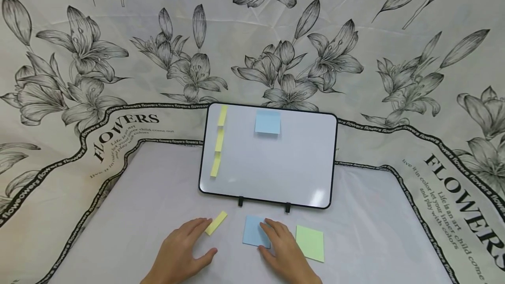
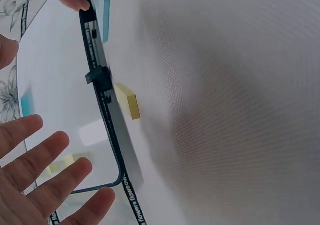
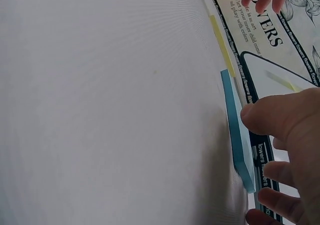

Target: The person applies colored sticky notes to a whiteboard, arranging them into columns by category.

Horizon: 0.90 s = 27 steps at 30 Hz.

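My left hand hovers low over the white cloth, its fingers spread and fairly straight. Its fingertips are beside a small yellow sticky-note pad; whether they touch cannot be told. In the left wrist view, nothing lies within the spread fingers. Over the right edge of a blue sticky-note pad is my right hand, fingers loosely bent and thumb apart. The right wrist view shows the thumb above the blue pad, contact unclear. A green sticky-note pad lies just right of that hand.
Behind the pads, a black-framed whiteboard leans back on two black feet. Three yellow strips run down its left side, and a blue note sticks near its top. A flower-printed cloth hangs behind.
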Motion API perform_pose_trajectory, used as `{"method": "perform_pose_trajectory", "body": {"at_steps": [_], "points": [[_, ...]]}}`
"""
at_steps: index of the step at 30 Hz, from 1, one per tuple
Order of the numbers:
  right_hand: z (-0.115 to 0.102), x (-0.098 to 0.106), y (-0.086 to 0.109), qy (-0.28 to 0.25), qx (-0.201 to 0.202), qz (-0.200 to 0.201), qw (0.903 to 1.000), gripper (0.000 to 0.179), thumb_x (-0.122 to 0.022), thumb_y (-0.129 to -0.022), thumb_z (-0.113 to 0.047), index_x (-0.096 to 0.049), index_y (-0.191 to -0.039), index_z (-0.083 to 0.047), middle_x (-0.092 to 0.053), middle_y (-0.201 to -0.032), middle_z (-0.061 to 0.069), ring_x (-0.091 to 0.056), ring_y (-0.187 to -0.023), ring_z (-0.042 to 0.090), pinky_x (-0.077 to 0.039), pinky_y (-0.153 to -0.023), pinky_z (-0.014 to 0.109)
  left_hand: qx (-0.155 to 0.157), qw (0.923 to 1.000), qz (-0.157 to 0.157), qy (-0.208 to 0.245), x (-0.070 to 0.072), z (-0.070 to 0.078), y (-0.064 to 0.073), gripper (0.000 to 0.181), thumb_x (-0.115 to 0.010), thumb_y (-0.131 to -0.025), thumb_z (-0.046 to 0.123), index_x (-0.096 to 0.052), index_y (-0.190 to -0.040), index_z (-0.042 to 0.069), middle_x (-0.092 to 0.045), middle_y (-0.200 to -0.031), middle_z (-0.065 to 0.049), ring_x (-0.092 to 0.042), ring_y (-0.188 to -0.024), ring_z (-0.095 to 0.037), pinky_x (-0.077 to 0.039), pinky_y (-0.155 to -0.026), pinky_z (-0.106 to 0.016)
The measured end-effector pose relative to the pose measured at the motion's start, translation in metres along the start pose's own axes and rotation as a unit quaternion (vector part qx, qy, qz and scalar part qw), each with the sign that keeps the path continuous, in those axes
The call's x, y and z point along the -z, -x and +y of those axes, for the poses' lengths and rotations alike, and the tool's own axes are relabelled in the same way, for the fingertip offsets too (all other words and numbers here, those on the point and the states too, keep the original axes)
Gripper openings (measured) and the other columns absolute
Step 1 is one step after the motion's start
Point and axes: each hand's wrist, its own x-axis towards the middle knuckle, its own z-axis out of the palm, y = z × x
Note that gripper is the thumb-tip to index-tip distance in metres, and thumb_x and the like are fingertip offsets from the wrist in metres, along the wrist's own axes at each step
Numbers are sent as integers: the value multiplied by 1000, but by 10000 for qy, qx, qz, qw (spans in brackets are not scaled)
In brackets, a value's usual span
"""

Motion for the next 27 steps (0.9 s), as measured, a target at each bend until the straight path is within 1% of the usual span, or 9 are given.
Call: {"method": "perform_pose_trajectory", "body": {"at_steps": [6,13,27], "points": [[-1,1,0,-50,-103,-94,9999,52,-88,-79,-25,-69,-125,-10,-67,-130,9,-63,-120,27,-57,-95,46,27,10000,-43,6,0,1,0,65,-87,-74,53,-72,-128,19,-71,-122,4,-70,-109,-14,-60,-77,-34],[-1,1,1,-49,-226,-333,9992,43,-86,-82,-26,-72,-121,-12,-68,-128,8,-63,-121,27,-56,-96,47,29,10000,-39,75,1,3,-1,65,-88,-74,51,-72,-127,18,-72,-122,3,-70,-108,-14,-60,-77,-34],[-3,1,0,-129,-378,-579,9975,36,-83,-85,-23,-73,-119,-13,-68,-129,7,-62,-122,25,-55,-97,49,-185,9996,135,160,-2,4,1,65,-90,-71,46,-73,-126,16,-72,-120,4,-71,-106,-13,-60,-76,-32]]}}
